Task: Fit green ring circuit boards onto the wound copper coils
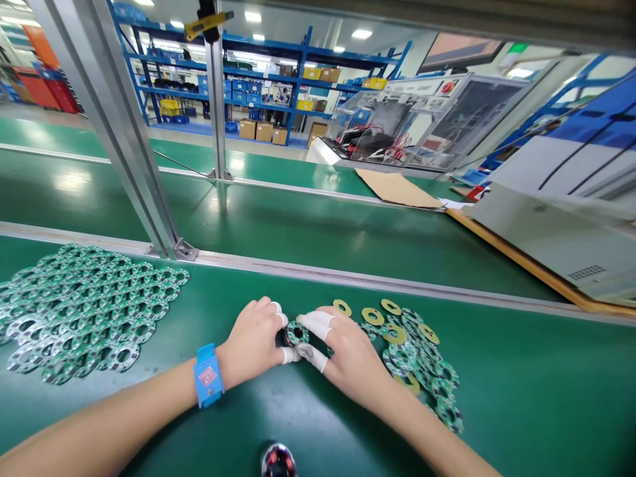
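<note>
A small ring-shaped circuit board [298, 323] is pinched between my two hands at the middle of the bench. My left hand [253, 334], with white finger cots and a blue wrist strap [207, 375], grips a dark round part [287, 336] that shows at the board's left edge; most of it is hidden by fingers. From the other side, my right hand [348, 348] closes its cot-covered thumb and finger on the ring board. Near the bottom edge stands a shiny round metal part [278, 460] with coppery red inside, partly cut off.
Overlapping ring boards [89, 305] cover the green bench at left. More loose ring boards [427, 364] lie at right, mixed with yellow rings [372, 317]. A metal post [134, 132] rises behind the left boards. A grey machine housing [561, 232] stands at right.
</note>
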### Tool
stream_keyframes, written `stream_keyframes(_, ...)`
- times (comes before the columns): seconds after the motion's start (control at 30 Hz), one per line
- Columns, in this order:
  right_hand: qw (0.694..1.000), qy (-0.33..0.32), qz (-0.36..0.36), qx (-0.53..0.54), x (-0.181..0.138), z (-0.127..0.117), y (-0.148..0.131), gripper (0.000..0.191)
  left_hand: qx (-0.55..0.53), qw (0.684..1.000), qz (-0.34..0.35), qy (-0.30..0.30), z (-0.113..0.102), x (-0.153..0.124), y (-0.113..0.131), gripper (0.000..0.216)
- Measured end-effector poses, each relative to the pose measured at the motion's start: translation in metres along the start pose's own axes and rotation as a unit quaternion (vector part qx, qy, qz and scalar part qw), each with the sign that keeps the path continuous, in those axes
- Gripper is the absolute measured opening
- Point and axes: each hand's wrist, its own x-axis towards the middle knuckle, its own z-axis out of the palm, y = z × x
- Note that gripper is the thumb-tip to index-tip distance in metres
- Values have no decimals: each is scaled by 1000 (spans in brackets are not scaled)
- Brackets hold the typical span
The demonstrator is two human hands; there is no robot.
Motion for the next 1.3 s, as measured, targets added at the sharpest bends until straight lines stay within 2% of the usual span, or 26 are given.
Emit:
stream_keyframes(0.23,997,23,-16,-75,-7,4,0,24,-12,1000,12,23,5,-2,-1,41)
stream_keyframes(0.57,996,24,-26,-77,-6,4,7,25,-11,1000,7,14,6,-1,-2,40)
stream_keyframes(0.93,992,73,-40,-93,-9,10,3,24,-12,1000,6,11,4,0,0,38)
stream_keyframes(1.17,994,57,-31,-89,-8,8,5,23,-8,1000,7,7,3,1,0,35)
stream_keyframes(1.3,997,36,-4,-63,-5,6,1,21,-6,1000,5,6,4,1,-1,35)
